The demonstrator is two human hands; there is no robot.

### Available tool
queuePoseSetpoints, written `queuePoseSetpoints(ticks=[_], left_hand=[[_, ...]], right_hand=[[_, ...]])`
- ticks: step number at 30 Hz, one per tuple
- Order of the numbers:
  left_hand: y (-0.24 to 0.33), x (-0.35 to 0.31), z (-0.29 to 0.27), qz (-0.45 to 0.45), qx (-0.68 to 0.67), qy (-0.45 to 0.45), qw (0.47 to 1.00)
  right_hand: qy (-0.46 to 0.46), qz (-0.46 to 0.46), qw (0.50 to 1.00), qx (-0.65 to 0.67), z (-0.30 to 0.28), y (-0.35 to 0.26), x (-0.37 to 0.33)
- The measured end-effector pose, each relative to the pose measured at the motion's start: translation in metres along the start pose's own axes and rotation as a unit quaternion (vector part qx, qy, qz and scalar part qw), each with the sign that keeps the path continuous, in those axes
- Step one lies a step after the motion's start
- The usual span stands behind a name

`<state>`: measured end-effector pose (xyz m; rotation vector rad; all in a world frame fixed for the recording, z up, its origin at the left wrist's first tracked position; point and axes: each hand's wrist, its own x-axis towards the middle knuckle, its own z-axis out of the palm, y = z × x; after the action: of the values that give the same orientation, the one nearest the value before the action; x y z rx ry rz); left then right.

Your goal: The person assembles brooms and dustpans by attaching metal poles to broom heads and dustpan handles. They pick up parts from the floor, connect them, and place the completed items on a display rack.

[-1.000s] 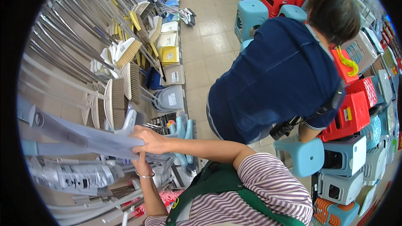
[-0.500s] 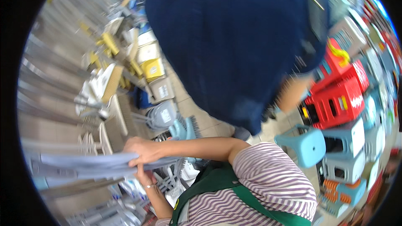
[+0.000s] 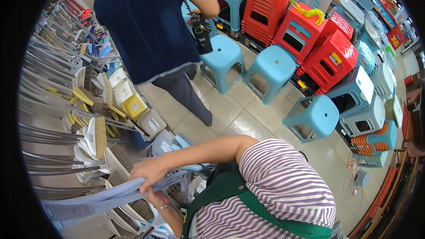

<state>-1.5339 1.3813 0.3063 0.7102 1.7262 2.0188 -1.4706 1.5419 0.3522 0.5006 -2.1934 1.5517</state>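
Note:
A bundle of long pale blue-grey handles point(image 3: 95, 201) slants across the lower left, apparently in clear wrap. My right hand point(image 3: 149, 172) is closed over it from above. Just beneath, my left hand point(image 3: 156, 198), with a bracelet at the wrist, grips the same bundle. Whether the handles belong to brooms or dustpans I cannot tell. Beyond my right forearm are light-blue brush heads point(image 3: 181, 141) and a grey dustpan point(image 3: 161, 144). Brooms with white heads and tan bristles point(image 3: 101, 137) hang close to the left of my hands.
A person in a dark blue top point(image 3: 146, 26) stands ahead on the tiled floor point(image 3: 226, 119). Light-blue stools point(image 3: 316, 117) and stacks of red stools point(image 3: 264, 11) line the right side. Dustpans, including a yellow one point(image 3: 133, 106), stand along the left rack.
The person in dark blue has moved away, up and left, uncovering the floor and stools. My hands keep hold of the bundle, whose outer end has dipped lower in view.

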Motion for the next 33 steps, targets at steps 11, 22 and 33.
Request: queuePoseSetpoints(ticks=[11, 22, 33], left_hand=[[0.001, 0.094, 0.065, 0.076, 0.036, 0.049, 0.995], [0.027, 0.241, 0.150, 0.148, 0.087, 0.255, 0.952], [0.028, 0.369, 0.222, 0.219, 0.086, 0.319, 0.918]], right_hand=[[0.209, 0.174, 0.942, 0.196, -0.119, 0.054, -0.048], [0.443, 0.147, 0.874, 0.136, -0.359, 0.124, -0.065], [0.431, 0.109, 0.884, 0.147, -0.486, 0.239, 0.030]])
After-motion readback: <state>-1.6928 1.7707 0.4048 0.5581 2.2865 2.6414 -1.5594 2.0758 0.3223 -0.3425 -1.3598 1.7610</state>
